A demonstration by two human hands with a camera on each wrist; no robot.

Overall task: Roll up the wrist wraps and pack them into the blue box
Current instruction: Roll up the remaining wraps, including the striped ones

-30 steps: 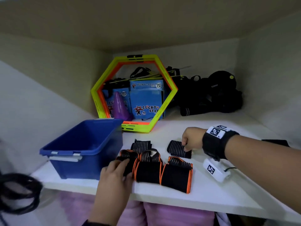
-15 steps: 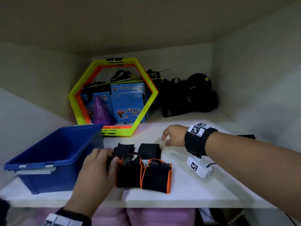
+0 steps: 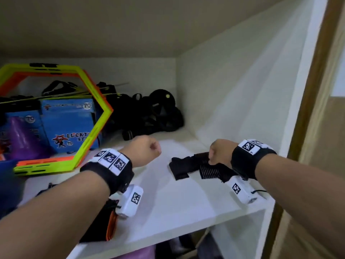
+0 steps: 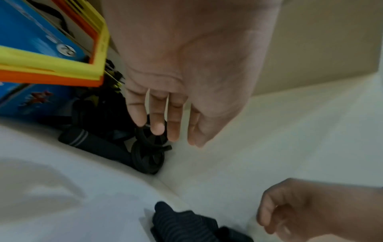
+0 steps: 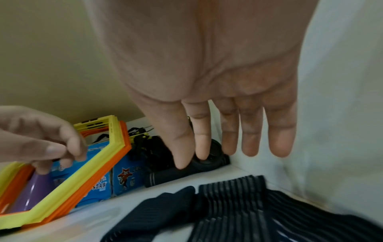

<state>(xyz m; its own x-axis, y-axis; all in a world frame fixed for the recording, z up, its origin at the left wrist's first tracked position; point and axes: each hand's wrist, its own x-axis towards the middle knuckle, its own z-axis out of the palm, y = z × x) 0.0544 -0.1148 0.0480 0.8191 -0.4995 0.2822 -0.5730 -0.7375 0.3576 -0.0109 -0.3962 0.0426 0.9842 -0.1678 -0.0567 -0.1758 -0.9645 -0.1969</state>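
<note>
A black ribbed wrist wrap [image 3: 194, 165] lies unrolled on the white shelf [image 3: 177, 199] near the right wall; it also shows in the right wrist view [image 5: 238, 206] and the left wrist view [image 4: 182, 224]. My right hand [image 3: 218, 152] hovers just over it, fingers [image 5: 250, 139] hanging fairly straight and holding nothing. My left hand [image 3: 147, 150] is in the air to the left of the wrap, also empty, its fingers [image 4: 157, 117] relaxed. Rolled black wraps with orange trim [image 3: 110, 227] lie at the shelf's front, partly hidden under my left forearm. Only a sliver of the blue box [image 3: 7, 184] shows at the far left.
A yellow and orange hexagon frame [image 3: 93, 128] leans at the back left, with blue cartons [image 3: 69, 124] and a purple cone [image 3: 22, 139] behind it. Black straps and gear [image 3: 153, 116] fill the back corner. The cupboard's side wall [image 3: 242, 109] stands close on the right.
My view has swung right. The left hand has left the rolled orange-trimmed wraps and moved up and right. The right hand has moved to the flat black wrap by the right wall.
</note>
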